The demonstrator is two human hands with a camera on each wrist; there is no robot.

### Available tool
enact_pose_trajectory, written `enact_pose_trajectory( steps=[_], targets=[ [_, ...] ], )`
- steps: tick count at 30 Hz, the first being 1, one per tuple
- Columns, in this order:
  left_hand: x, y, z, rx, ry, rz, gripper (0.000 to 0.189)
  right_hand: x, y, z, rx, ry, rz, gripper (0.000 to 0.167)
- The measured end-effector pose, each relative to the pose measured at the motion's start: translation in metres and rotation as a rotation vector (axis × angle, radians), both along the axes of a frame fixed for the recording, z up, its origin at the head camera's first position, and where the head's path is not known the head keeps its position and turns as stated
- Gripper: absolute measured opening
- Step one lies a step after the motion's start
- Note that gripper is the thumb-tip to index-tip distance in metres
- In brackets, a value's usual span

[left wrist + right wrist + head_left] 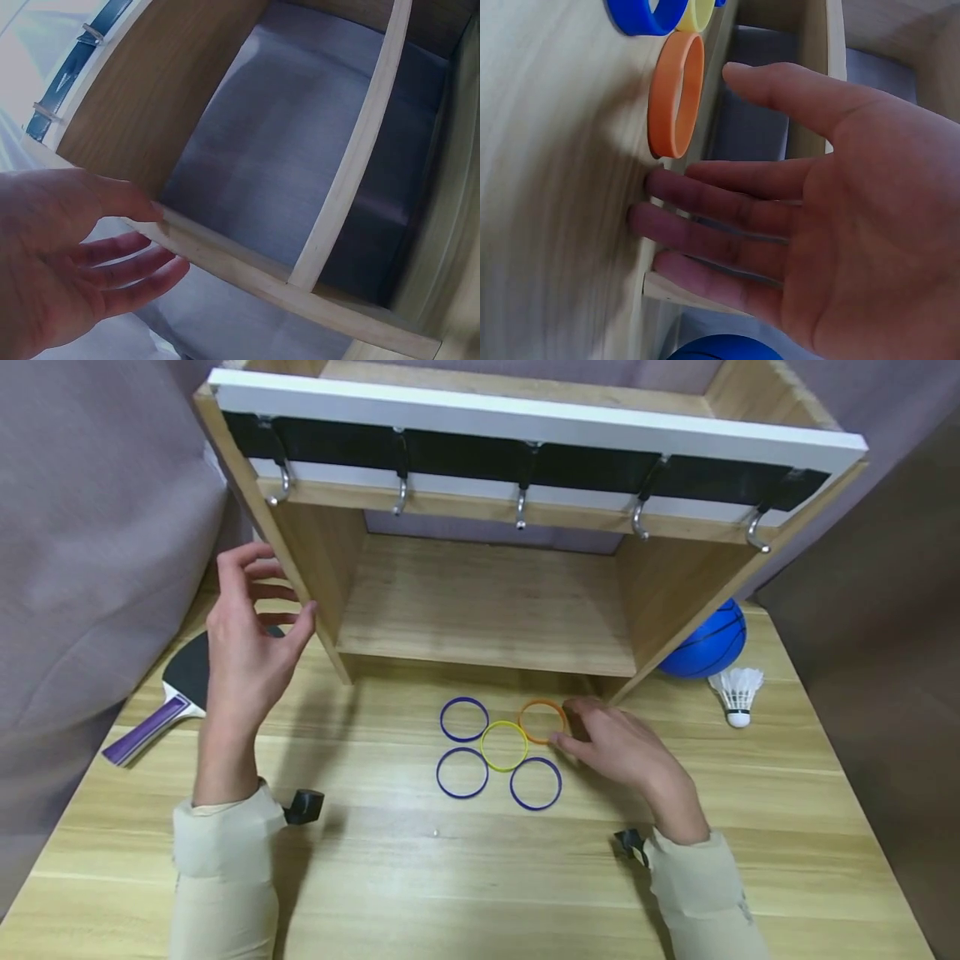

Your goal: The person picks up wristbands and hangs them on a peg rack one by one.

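A wooden shelf unit (483, 657) with metal hooks stands at the back. My left hand (251, 635) holds its left side panel (285, 294), thumb at the front edge and fingers along the outer face. My right hand (618, 743), its fingers spread and loosely bent, is low beside an orange wristband (660, 112), nearest the unit's right front corner. In the right wrist view the thumb is apart from that band. A yellow wristband (483, 752) lies in the middle, among three blue wristbands (441, 718) on the table.
A table tennis bat (150, 727) lies left of the unit, partly hidden by my left hand. Right of the unit are a blue ball (708, 643) and a white shuttlecock (738, 693). Grey cloth (97, 527) hangs behind the wooden table (420, 893).
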State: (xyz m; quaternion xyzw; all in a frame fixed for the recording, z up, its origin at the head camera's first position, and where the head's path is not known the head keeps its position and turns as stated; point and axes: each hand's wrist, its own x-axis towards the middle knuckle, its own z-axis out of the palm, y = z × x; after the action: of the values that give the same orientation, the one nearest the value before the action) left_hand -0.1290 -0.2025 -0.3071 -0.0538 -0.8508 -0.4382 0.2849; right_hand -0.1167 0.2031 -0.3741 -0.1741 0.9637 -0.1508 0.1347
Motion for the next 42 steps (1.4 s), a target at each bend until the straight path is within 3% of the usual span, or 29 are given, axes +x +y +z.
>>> enact_pose_trajectory(
  steps=[6, 12, 24, 30, 35, 42],
  targets=[
    [0.0, 0.003, 0.0, -0.004, 0.021, 0.031, 0.061, -0.002, 0.0, -0.004, -0.015, 0.02, -0.012, 0.057],
    [-0.001, 0.004, 0.002, -0.002, 0.023, 0.044, 0.06, -0.006, -0.002, -0.009, -0.038, 0.077, -0.029, 0.036],
    [-0.003, 0.006, 0.004, -0.002, 0.02, 0.041, 0.06, -0.012, -0.004, -0.02, -0.074, 0.209, -0.154, 0.007],
    [-0.004, 0.006, 0.003, -0.006, 0.016, 0.044, 0.061, -0.012, -0.002, -0.015, -0.126, 0.242, -0.186, 0.004],
    [-0.003, 0.005, 0.001, -0.002, 0.002, 0.054, 0.062, -0.01, -0.001, -0.005, -0.233, 0.247, -0.22, 0.005],
    [-0.002, 0.005, -0.002, -0.007, -0.011, 0.062, 0.062, -0.009, 0.001, -0.002, -0.318, 0.242, -0.207, 0.006]
  ],
)
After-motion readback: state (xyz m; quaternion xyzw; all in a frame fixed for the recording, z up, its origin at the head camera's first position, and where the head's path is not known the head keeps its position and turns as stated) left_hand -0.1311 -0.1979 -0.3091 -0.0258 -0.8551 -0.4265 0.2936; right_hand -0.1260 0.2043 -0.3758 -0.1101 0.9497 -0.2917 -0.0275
